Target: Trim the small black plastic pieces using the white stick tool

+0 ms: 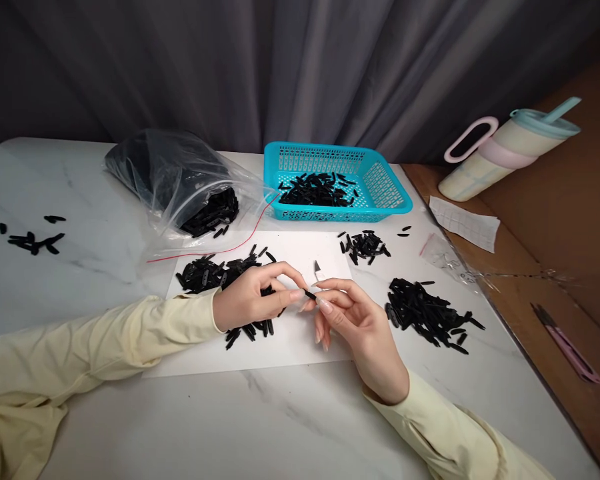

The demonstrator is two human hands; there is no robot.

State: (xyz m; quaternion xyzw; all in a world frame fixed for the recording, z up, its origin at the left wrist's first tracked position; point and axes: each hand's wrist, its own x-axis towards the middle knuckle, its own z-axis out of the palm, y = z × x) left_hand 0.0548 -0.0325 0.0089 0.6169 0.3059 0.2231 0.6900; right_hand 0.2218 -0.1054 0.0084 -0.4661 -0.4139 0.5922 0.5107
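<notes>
My left hand [260, 293] and my right hand [363, 327] meet above a white sheet of paper [290, 350]. Their fingertips pinch a small, narrow black piece [310, 294] from both ends. Just beyond my fingers shows the dark pointed blade of a craft knife [319, 270]; my right fingers hide its lower part, and I cannot tell whether they touch it. A loose pile of similar black pieces [205, 273] lies on the paper, partly behind my left hand. To the right of my right hand rests another pile of black pieces [425, 310].
Behind stand a blue basket [400, 200] holding black pieces and a clear zip bag [180, 167] with more inside. A smaller heap [365, 247] lies before the basket; several strays [35, 243] lie far left. On cardboard at right are a tumbler [500, 160] and a pink-handled tool [570, 347].
</notes>
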